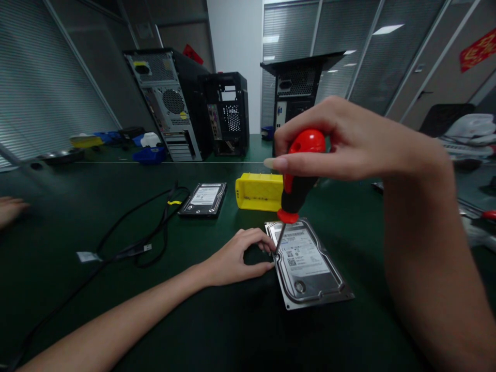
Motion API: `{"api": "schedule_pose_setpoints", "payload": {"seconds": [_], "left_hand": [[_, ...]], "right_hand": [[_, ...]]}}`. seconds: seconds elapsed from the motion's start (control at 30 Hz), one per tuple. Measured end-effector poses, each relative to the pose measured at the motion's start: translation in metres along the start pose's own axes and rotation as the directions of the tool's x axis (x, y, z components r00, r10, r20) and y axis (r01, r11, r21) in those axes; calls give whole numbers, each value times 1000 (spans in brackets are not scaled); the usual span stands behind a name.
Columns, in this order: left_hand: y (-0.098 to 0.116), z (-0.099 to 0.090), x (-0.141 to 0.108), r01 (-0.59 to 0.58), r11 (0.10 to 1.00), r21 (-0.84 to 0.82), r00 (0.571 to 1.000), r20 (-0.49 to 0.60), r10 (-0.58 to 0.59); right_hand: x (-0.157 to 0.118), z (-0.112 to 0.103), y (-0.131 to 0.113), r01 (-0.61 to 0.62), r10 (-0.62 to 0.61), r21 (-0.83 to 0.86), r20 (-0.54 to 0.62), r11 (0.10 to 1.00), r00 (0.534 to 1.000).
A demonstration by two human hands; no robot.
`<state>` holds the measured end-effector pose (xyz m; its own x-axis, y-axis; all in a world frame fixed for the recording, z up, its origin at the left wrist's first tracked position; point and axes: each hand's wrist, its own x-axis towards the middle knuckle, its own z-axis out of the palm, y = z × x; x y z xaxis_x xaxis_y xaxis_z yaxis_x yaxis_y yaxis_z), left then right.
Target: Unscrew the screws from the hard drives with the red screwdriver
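Gripping a red and black screwdriver (300, 188), the right hand (339, 142) was seen above a hard drive (306, 258)

The hard drive was laid label side up on a dark green desk (217, 330), just right of centre in the near part of the view, and was turned slightly at an angle. The screwdriver was held by its thick handle, its rounded red top wrapped by the fingers and its thumb side crossed by an outstretched thumb. Its thin metal shaft was tilted, with the tip brought down to the left edge of the drive. Whether a screw was met by the tip could not be made out.

By that same edge, the left hand (232, 258) was spread in an open curve, and the drive was touched by its fingertips and thumb.

Beyond the drive, a yellow bin (258, 191) was placed with small dark pieces inside. To its left, a smaller drive (205, 199) was set flat, near a loosely looped black cable (155, 232) bound with a yellow tie (175, 202). Across the back, three computer cases (232, 113) were stood upright, and a blue bin (149, 155) was placed in front of the left one. At the far left edge, another person's hand (11, 211) was partly shown over the desk.
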<state>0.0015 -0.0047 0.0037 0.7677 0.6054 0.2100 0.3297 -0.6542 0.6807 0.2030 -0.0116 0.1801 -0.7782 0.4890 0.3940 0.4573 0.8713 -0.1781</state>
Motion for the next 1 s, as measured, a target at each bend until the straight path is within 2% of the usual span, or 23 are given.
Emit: {"api": "schedule_pose_setpoints", "payload": {"seconds": [0.17, 0.37, 0.57, 0.73, 0.9, 1.0], "left_hand": [[1, 0, 0, 2, 1000, 5, 1000, 3, -2], [1, -1, 0, 22, 1000, 18, 1000, 3, -22], [-1, 0, 1, 1, 1000, 17, 1000, -2, -1], [-1, 0, 0, -2, 1000, 20, 1000, -15, 2], [-2, 0, 0, -21, 1000, 11, 1000, -19, 21], [-2, 1, 0, -19, 1000, 10, 1000, -19, 20]], "right_hand": [[3, -1, -2, 118, -120, 28, 59, 993, 991], [8, 4, -3, 67, -73, 108, 47, 992, 996], [5, 3, -2, 77, -109, 242, 122, 967, 987], [5, 4, -1, 95, -129, 320, 86, 943, 988], [10, 8, 3, 180, -183, 194, 0, 964, 983], [11, 8, 2, 187, -188, 128, 1, 974, 982]]}}
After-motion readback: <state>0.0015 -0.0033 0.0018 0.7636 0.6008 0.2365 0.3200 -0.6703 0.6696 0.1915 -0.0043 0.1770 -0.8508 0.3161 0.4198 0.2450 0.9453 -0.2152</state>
